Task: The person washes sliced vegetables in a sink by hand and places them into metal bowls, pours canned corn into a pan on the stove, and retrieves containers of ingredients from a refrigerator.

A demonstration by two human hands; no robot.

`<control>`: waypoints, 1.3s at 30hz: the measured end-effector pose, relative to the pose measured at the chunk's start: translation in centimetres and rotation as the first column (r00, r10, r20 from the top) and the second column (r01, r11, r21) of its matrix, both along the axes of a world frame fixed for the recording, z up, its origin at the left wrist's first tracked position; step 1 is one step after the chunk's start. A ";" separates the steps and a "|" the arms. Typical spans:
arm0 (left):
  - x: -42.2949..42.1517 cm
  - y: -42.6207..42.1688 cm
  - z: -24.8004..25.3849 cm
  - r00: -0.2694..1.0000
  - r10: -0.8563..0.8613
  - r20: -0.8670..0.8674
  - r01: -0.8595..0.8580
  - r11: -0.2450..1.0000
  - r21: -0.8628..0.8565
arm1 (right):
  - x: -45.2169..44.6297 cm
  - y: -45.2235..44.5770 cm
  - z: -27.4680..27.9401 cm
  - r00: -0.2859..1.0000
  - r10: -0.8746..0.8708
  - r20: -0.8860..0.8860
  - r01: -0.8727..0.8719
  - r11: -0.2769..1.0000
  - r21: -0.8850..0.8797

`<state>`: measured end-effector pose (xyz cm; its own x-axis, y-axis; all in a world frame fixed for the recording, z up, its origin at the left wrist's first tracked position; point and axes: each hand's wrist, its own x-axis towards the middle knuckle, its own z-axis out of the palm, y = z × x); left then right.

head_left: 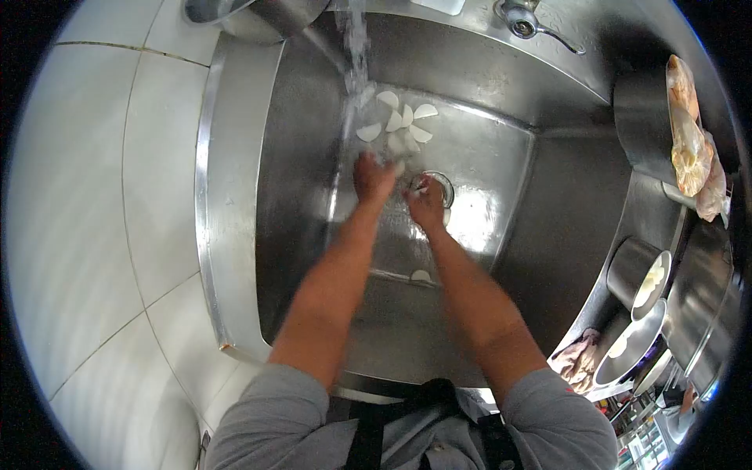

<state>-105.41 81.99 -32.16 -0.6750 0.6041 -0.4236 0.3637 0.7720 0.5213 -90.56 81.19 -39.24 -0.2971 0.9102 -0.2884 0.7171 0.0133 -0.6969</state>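
Down in the sink [576, 196], we have white slices [425, 111] lying loose and ungathered near the running water [356, 47], and cannot tell whether our left hand [373, 180] and right hand [427, 205] grip any.

Hands [399, 186] blurred — their hold unclear; pot [270, 17] at top — cut off.

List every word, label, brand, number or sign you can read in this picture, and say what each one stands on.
No readable text anywhere.
Sink, tap and white pieces: no writing can be made out.
Plastic-wrapped items: no legible label.
Background at lower right: too small and blurred to read.
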 end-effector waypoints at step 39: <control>7.9 -1.9 12.7 0.554 -0.256 0.792 -0.142 0.908 0.394 | 6.0 4.1 21.5 0.781 -0.315 -0.540 -0.051 0.828 -0.558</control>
